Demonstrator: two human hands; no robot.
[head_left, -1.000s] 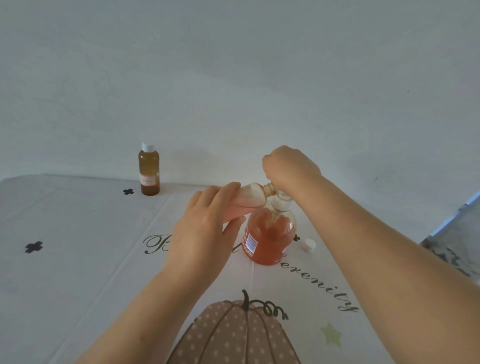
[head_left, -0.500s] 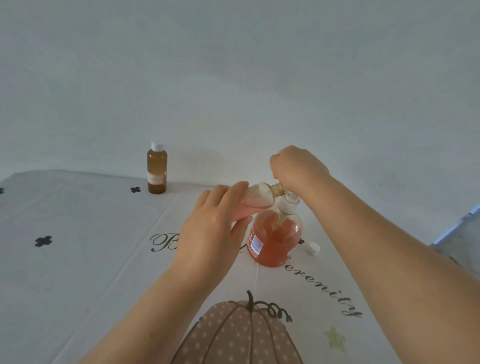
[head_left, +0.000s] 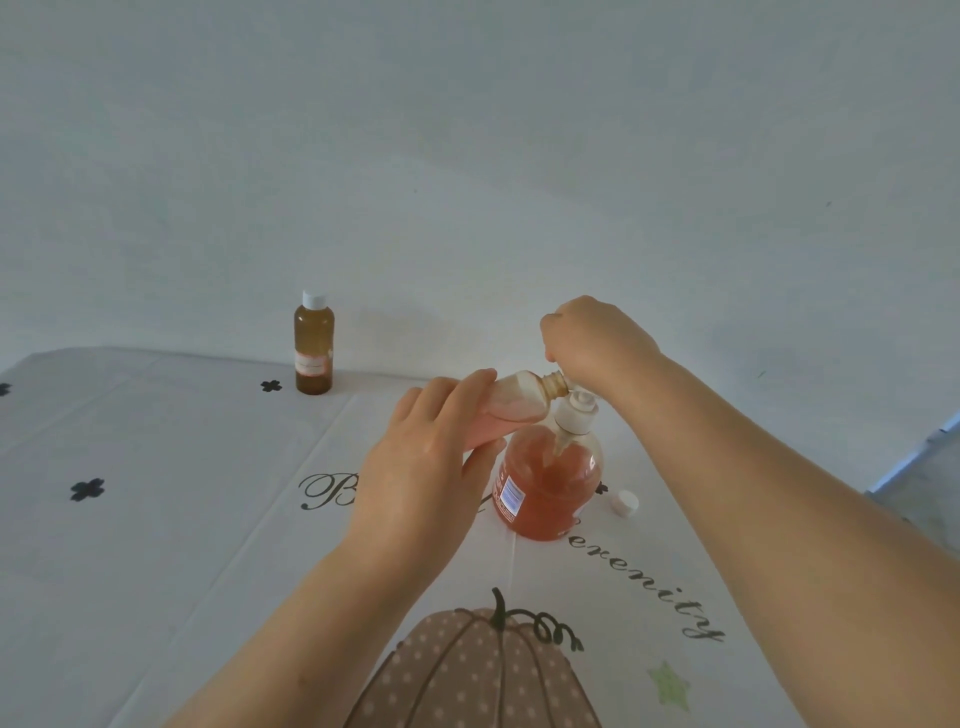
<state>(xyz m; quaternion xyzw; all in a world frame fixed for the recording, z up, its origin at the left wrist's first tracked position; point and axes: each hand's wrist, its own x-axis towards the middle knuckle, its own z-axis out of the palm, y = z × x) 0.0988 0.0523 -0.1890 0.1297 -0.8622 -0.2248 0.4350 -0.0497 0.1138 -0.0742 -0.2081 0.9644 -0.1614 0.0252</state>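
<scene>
A round dispenser bottle of orange liquid stands in the middle of the table, with a white pump collar on its neck. My left hand grips a small clear bottle with pink liquid, tipped on its side, its open mouth against the pump's nozzle. My right hand is curled over the top of the pump; what its fingers hold is hidden beneath it.
A small amber bottle with a white cap stands at the back left by the wall. A loose white cap lies right of the dispenser. The white tablecloth bears a pumpkin print and script lettering.
Both hands and the two bottles keep the same pose. The whole scene has shifted slightly right and down as my head moved.
</scene>
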